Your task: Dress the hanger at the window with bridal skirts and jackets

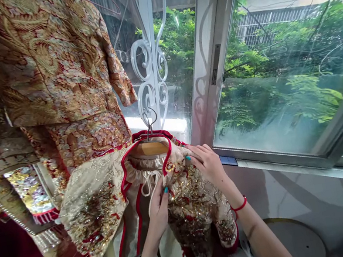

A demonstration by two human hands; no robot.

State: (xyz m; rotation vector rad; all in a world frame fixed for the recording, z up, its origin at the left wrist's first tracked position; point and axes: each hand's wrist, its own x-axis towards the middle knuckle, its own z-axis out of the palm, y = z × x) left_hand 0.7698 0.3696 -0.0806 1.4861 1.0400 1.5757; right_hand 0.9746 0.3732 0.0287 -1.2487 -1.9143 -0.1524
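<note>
A cream jacket with gold sequin embroidery and red piping hangs open at the front on a wooden hanger. My left hand is closed on the jacket's front edge, just below the collar, its thumb on the embroidered side. My right hand grips the fabric at the shoulder on the right, thumb in front and fingers over the top. Inside the neck shows a gathered cream garment with a tied white cord, close to my left fingertips. The jacket's right-hand sleeve hangs below my right forearm.
A gold and red brocade jacket hangs at the left, with more embroidered garments beneath it. White scrollwork stands behind the hanger hook. A window fills the right, and a blue flat object lies on its sill.
</note>
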